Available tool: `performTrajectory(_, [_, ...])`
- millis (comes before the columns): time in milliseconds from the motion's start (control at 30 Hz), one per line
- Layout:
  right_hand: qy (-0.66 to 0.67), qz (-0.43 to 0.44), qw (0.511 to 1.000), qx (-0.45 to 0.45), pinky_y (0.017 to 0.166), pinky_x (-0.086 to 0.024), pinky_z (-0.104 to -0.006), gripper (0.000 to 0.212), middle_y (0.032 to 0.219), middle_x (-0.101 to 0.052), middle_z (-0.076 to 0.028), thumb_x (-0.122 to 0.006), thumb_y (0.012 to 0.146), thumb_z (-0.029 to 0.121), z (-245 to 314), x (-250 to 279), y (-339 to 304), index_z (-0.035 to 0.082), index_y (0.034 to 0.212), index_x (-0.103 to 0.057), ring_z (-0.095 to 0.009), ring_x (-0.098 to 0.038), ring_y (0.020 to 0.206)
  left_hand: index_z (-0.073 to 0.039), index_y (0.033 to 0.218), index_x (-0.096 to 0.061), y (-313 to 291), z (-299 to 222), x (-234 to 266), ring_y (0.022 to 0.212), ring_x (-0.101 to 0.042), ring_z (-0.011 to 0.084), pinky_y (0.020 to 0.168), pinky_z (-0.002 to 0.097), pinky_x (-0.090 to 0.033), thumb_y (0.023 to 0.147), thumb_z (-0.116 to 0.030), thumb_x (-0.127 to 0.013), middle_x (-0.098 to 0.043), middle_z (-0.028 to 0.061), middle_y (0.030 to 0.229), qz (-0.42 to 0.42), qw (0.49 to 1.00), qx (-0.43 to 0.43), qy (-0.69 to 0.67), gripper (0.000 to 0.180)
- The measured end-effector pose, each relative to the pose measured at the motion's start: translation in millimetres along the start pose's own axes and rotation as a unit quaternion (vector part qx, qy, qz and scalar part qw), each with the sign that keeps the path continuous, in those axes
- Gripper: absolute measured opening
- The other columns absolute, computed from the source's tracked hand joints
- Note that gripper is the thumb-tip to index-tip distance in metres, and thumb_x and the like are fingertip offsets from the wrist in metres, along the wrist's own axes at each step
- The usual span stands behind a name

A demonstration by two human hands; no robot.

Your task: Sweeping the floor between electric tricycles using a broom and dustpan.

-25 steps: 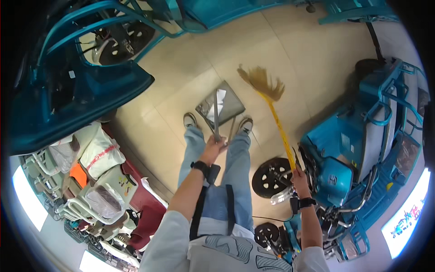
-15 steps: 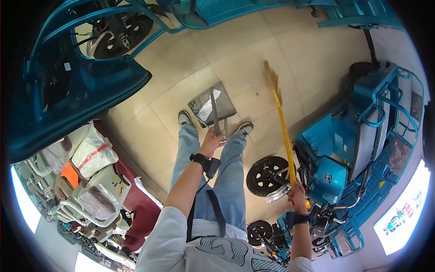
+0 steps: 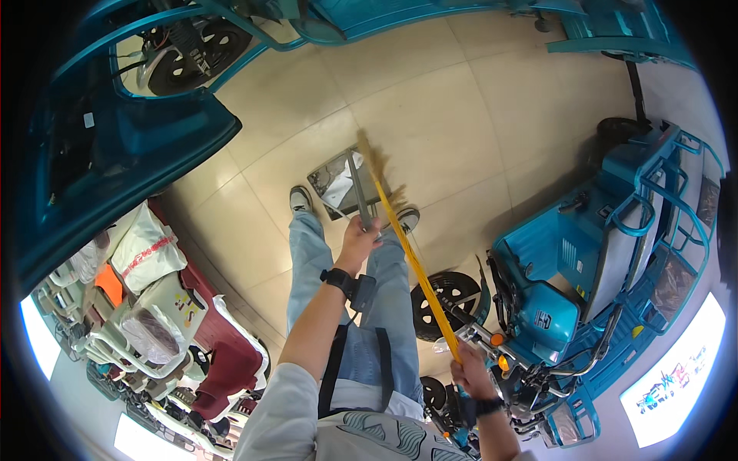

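A long-handled dustpan (image 3: 323, 175) rests on the floor between my feet, with white paper-like scraps (image 3: 337, 189) in its pan. My left hand (image 3: 360, 241) is closed around the top of its grey upright handle. On the right, my right hand (image 3: 473, 373) grips the end of a broom's yellow handle (image 3: 422, 278). The broom slants up and to the left, and its straw-coloured bristles (image 3: 374, 164) lie at the dustpan's right side, covering part of it. I cannot make out any dirt under the bristles.
Pale floor tiles (image 3: 430, 107) stretch ahead. A teal three-wheeler (image 3: 538, 311) stands close on my right, its black front wheel (image 3: 446, 303) near my leg. Another teal vehicle body (image 3: 154, 154) juts in at the left. Parked scooters (image 3: 231, 365) line the lower left.
The broom's bristles have swept left across the floor, from well right of the dustpan to its right edge. My right hand has moved lower and slightly left. My left hand keeps hold of the dustpan.
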State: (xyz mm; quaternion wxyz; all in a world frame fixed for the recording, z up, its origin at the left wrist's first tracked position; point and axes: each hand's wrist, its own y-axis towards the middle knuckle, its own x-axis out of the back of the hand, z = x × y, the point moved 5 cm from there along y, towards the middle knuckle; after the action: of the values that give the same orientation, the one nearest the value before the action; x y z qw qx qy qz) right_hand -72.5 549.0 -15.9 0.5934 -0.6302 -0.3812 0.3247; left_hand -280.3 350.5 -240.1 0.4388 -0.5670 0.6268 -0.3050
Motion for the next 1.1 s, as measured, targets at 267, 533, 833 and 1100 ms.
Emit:
performTrajectory(267, [-0.067, -0.099, 0.991, 0.065, 0.031, -0.022, -0.018, 0.039, 0.05, -0.031, 0.005, -0.037, 0.09, 0.025, 33.2, 18.3, -39.1, 0.013, 0.127, -0.034, -0.004, -0.026, 0.036, -0.006, 0.103, -0.043, -0.3, 6.7, 11.7, 0.087, -0.05, 0.0139, 0.074, 0.0335, -0.048, 0.082, -0.021, -0.054, -0.051, 0.0034, 0.097, -0.001, 1.0, 0.004, 0.003, 0.028])
performTrajectory(533, [-0.073, -0.035, 0.996, 0.038, 0.032, -0.022, -0.0183, 0.038, 0.052, -0.029, 0.005, -0.038, 0.089, 0.025, 31.9, -26.7, 36.2, 0.013, 0.126, -0.035, -0.003, -0.026, 0.038, -0.006, 0.104, -0.042, -2.9, 3.2, 8.0, 0.087, -0.05, 0.014, 0.074, 0.0334, -0.049, 0.082, -0.024, -0.055, -0.05, 0.0031, 0.096, 0.007, 1.0, 0.009, 0.004, 0.031])
performTrajectory(833, [0.024, -0.079, 0.996, 0.024, 0.032, -0.021, -0.0173, 0.038, 0.05, -0.03, 0.005, -0.038, 0.089, 0.028, -14.7, 15.6, -89.2, 0.017, 0.126, -0.034, -0.004, -0.026, 0.036, -0.007, 0.098, -0.042, 1.5, 7.7, 21.4, 0.08, -0.052, 0.0161, 0.07, 0.0331, -0.05, 0.077, -0.013, -0.056, -0.048, 0.0043, 0.093, -0.037, 0.999, 0.028, -0.021, 0.027])
performTrajectory(1100, [-0.151, -0.116, 0.956, 0.222, 0.03, -0.026, -0.0199, 0.038, 0.049, -0.033, 0.005, -0.04, 0.088, 0.026, 48.2, 44.5, -12.1, 0.014, 0.124, -0.036, -0.005, -0.031, 0.035, -0.003, 0.108, -0.036, -20.3, 63.9, 161.2, 0.082, -0.055, 0.0259, 0.061, 0.0352, -0.05, 0.071, -0.001, -0.041, -0.049, 0.016, 0.096, -0.3, 0.902, -0.018, 0.31, 0.038])
